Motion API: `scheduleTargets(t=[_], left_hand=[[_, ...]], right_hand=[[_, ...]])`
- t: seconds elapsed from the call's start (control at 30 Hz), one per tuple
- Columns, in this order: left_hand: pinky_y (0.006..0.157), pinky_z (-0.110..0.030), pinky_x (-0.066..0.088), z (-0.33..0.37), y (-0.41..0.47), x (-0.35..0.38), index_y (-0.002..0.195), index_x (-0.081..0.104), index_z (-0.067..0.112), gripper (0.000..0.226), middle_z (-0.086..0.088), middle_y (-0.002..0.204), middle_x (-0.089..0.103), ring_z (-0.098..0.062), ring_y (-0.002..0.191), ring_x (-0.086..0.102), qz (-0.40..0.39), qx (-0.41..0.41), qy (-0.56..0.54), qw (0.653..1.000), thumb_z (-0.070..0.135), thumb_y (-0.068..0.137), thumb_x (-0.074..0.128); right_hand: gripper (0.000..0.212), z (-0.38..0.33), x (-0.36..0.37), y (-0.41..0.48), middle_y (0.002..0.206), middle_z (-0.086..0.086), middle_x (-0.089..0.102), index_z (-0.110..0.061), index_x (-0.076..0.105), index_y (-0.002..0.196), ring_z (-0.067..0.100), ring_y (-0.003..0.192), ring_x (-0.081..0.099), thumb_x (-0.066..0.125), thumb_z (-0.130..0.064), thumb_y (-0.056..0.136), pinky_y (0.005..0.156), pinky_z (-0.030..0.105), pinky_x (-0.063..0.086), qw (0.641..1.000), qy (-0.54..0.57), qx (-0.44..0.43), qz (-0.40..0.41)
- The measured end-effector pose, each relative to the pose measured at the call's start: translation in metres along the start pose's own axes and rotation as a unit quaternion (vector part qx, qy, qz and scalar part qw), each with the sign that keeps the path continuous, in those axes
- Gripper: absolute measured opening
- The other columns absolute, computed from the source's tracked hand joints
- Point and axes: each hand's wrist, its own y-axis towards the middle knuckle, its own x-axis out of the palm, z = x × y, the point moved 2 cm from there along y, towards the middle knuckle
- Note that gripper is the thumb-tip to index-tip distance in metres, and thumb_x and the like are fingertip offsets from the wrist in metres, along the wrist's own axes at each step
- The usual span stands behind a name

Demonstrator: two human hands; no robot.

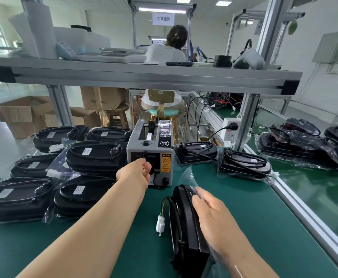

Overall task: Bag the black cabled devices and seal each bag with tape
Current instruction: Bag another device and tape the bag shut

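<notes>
A black cabled device (186, 223) stands on its edge on the green mat, partly inside a clear plastic bag (190, 175). Its cable ends in a white connector (160, 225) that hangs outside on the left. My right hand (210, 213) holds the device's top edge through the bag. My left hand (138, 171) reaches to the outlet of the grey tape dispenser (150, 153), fingers curled at the slot; whether tape is pinched is hidden.
Several bagged devices (91, 155) are stacked at the left. More devices (242, 163) lie right of the dispenser and beyond the aluminium rail (304, 207). An overhead shelf (144, 75) spans the bench. A person (166, 51) sits beyond it.
</notes>
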Motion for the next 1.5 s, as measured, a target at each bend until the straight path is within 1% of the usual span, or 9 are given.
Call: scheduleTargets(t=[0.07, 0.1, 0.17, 0.33, 0.43, 0.53, 1.1, 1.37, 1.5], left_hand=[[0.04, -0.015, 0.036, 0.0, 0.0, 0.001, 0.095, 0.057, 0.009, 0.011, 0.001, 0.053, 0.06, -0.004, 0.041, 0.052, 0.028, 0.01, -0.017, 0.999, 0.008, 0.088, 0.065], [0.041, -0.016, 0.036, 0.0, -0.002, 0.001, 0.089, 0.055, 0.009, 0.011, 0.0, 0.054, 0.059, -0.004, 0.04, 0.052, 0.039, 0.016, -0.026, 0.999, 0.006, 0.087, 0.065], [0.041, -0.016, 0.034, -0.001, -0.005, 0.001, 0.078, 0.052, 0.011, 0.015, 0.001, 0.057, 0.058, -0.004, 0.036, 0.05, 0.046, 0.032, -0.033, 0.998, 0.004, 0.086, 0.063], [0.047, -0.019, 0.035, -0.007, -0.007, -0.014, 0.073, 0.053, 0.013, 0.016, 0.004, 0.054, 0.053, -0.006, 0.041, 0.046, 0.038, 0.064, -0.005, 0.997, 0.005, 0.085, 0.061], [0.05, -0.018, 0.036, -0.011, -0.006, -0.018, 0.083, 0.057, 0.013, 0.011, 0.005, 0.053, 0.058, -0.003, 0.039, 0.05, 0.02, 0.03, 0.004, 0.999, 0.01, 0.091, 0.065], [0.055, -0.019, 0.037, -0.012, -0.005, -0.013, 0.089, 0.062, 0.015, 0.008, 0.004, 0.059, 0.063, 0.0, 0.035, 0.053, -0.006, 0.002, 0.006, 1.0, 0.017, 0.094, 0.067], [0.054, -0.022, 0.039, -0.007, 0.004, 0.001, 0.109, 0.06, 0.015, 0.018, 0.004, 0.047, 0.062, -0.002, 0.037, 0.054, 0.004, -0.005, -0.04, 0.999, 0.017, 0.092, 0.068], [0.043, -0.018, 0.036, -0.005, -0.006, -0.002, 0.077, 0.053, 0.014, 0.012, 0.006, 0.047, 0.053, -0.003, 0.032, 0.045, 0.028, 0.054, -0.05, 0.997, 0.007, 0.08, 0.062], [0.05, -0.02, 0.037, -0.006, -0.008, -0.018, 0.07, 0.054, 0.017, 0.015, 0.009, 0.042, 0.049, -0.003, 0.034, 0.042, 0.015, 0.078, -0.034, 0.996, 0.008, 0.079, 0.062]], right_hand=[[0.047, 0.002, -0.001, 0.001, 0.13, -0.031, 0.052, -0.025, 0.038, 0.152, -0.023, 0.083, 0.033, 0.039, -0.03, 0.105, 0.073, -0.004, 0.033, 1.0, -0.002, 0.004, -0.005], [0.047, 0.003, -0.002, 0.002, 0.13, -0.028, 0.053, -0.023, 0.038, 0.152, -0.015, 0.113, 0.015, 0.039, -0.029, 0.105, 0.073, -0.005, 0.034, 1.0, -0.003, 0.004, -0.005], [0.041, 0.003, -0.003, 0.001, 0.122, -0.023, 0.062, -0.025, 0.047, 0.145, -0.035, 0.095, 0.041, 0.039, -0.029, 0.105, 0.08, -0.006, 0.039, 1.0, -0.003, 0.006, -0.009], [0.025, -0.003, -0.004, -0.005, 0.131, 0.019, 0.049, -0.027, 0.058, 0.086, -0.014, 0.104, 0.026, 0.041, -0.024, 0.104, 0.085, -0.006, 0.023, 1.0, -0.009, 0.006, -0.022], [0.022, -0.002, -0.003, -0.004, 0.134, 0.019, 0.044, -0.014, 0.059, 0.111, 0.008, 0.117, 0.026, 0.041, -0.023, 0.104, 0.085, 0.005, 0.016, 1.0, -0.005, -0.005, -0.014], [0.036, -0.002, -0.001, -0.003, 0.128, 0.02, 0.054, -0.013, 0.051, 0.136, -0.011, 0.11, 0.042, 0.04, -0.025, 0.105, 0.092, 0.005, 0.026, 1.0, -0.012, -0.014, -0.023], [0.018, -0.006, -0.001, -0.004, 0.135, 0.002, 0.034, -0.007, 0.042, 0.114, 0.019, 0.119, 0.024, 0.043, -0.021, 0.103, 0.095, 0.02, 0.022, 1.0, -0.024, -0.015, -0.002], [0.016, -0.007, 0.001, -0.005, 0.135, 0.005, 0.041, -0.013, 0.052, 0.104, 0.028, 0.119, 0.037, 0.042, -0.025, 0.102, 0.096, 0.039, 0.037, 1.0, -0.023, 0.002, -0.015], [0.017, -0.006, 0.0, -0.004, 0.134, -0.003, 0.032, -0.008, 0.045, 0.113, 0.02, 0.12, 0.026, 0.042, -0.022, 0.103, 0.094, 0.021, 0.025, 1.0, -0.011, -0.018, -0.01]])
